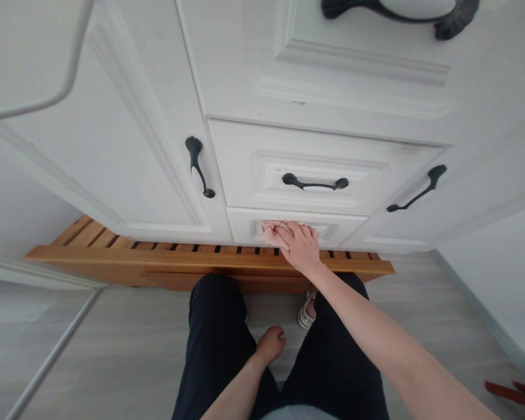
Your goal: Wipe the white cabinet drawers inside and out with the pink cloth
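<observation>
One cloth (272,234) fills your right hand (301,245), likely wiping the drawer (330,229). Rub sideways next. Your left hand (271,344)? Can't tell its grip.

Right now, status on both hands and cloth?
Right hand holding pink cloth against bottom drawer. Left hand loosely curled between knees. Wooden bench in front of drawer.

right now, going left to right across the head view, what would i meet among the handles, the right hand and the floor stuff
left door's dark handle → right hand with pink cloth → right door's dark handle → red pieces at the lower right
</observation>
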The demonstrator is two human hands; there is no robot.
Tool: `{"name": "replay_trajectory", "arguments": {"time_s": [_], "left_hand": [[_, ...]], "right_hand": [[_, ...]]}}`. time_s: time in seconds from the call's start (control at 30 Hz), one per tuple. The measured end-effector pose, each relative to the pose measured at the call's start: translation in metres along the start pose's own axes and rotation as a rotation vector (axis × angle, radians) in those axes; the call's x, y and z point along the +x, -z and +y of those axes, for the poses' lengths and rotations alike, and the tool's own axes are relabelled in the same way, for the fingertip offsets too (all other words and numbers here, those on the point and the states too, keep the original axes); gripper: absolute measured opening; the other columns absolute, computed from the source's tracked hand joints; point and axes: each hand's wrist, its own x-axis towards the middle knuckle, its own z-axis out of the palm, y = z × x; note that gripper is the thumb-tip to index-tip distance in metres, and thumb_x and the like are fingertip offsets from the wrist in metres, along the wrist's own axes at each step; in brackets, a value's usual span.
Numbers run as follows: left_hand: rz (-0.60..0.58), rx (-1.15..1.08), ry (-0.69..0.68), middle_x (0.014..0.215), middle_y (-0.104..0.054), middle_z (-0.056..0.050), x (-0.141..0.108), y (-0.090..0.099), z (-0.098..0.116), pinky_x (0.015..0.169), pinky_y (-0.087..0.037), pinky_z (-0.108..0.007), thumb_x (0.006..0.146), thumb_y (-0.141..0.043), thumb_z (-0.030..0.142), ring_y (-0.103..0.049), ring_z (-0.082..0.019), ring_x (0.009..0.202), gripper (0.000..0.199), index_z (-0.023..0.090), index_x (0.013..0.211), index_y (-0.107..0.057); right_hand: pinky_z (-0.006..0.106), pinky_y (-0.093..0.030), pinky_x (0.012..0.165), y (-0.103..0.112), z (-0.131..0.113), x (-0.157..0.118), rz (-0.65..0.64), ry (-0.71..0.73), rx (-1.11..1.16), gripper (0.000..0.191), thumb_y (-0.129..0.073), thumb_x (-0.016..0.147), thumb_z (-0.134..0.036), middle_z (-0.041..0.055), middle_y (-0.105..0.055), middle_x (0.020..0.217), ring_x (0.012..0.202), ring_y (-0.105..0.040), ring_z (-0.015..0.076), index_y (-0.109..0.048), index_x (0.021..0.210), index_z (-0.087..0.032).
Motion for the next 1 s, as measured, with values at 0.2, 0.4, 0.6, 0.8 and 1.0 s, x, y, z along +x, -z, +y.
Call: {"name": "replay_trajectory", "arguments": {"time_s": [0.2, 0.4, 0.6, 0.8, 1.0], "left_hand": [[0.031, 0.014, -0.007, 0.117, -0.068, -0.007, -0.004, 0.006, -0.005, 0.102, -0.049, -0.046, 0.098, -0.060, 0.038, -0.063, -0.022, 0.113, 0.027, 0.016, 0.113, -0.065], [0.045, 0.003, -0.008, 0.118, -0.068, -0.007, -0.004, 0.007, -0.009, 0.102, -0.050, -0.046, 0.098, -0.061, 0.038, -0.064, -0.022, 0.112, 0.027, 0.016, 0.113, -0.065], [0.039, -0.026, 0.008, 0.117, -0.068, -0.007, 0.001, -0.002, -0.007, 0.101, -0.050, -0.046, 0.098, -0.062, 0.039, -0.064, -0.022, 0.111, 0.027, 0.017, 0.112, -0.066], [0.008, -0.023, -0.003, 0.121, -0.067, -0.007, 0.009, -0.005, -0.009, 0.104, -0.049, -0.047, 0.096, -0.063, 0.041, -0.062, -0.022, 0.115, 0.027, 0.018, 0.111, -0.067], [0.037, -0.058, -0.036, 0.116, -0.069, -0.006, 0.011, -0.003, -0.017, 0.102, -0.050, -0.047, 0.097, -0.062, 0.041, -0.064, -0.022, 0.112, 0.028, 0.017, 0.111, -0.066]], "right_hand": [[0.044, -0.033, 0.095, 0.011, 0.025, -0.020, 0.043, -0.157, -0.059, 0.043, -0.055, 0.091, -0.032, 0.0074, -0.060, 0.133, 0.118, -0.047, 0.0298, -0.063, 0.134, -0.031], [0.040, -0.034, 0.085, 0.010, 0.069, -0.057, 0.026, -0.409, -0.174, 0.041, -0.054, 0.094, -0.029, 0.0115, -0.061, 0.130, 0.114, -0.050, 0.0283, -0.062, 0.134, -0.025], [0.037, -0.032, 0.078, 0.012, 0.076, -0.096, 0.033, -0.650, -0.154, 0.034, -0.056, 0.094, -0.026, 0.0070, -0.066, 0.111, 0.099, -0.055, 0.0239, -0.068, 0.126, -0.029], [0.043, -0.034, 0.099, 0.038, -0.005, -0.025, 0.409, -0.209, 0.039, 0.040, -0.054, 0.095, -0.031, 0.0099, -0.060, 0.123, 0.113, -0.054, 0.0255, -0.065, 0.133, -0.029], [0.041, -0.035, 0.095, -0.003, -0.071, 0.061, 0.371, 0.037, 0.055, 0.033, -0.052, 0.102, -0.039, 0.0062, -0.062, 0.121, 0.108, -0.049, 0.0240, -0.064, 0.133, -0.040]]}}
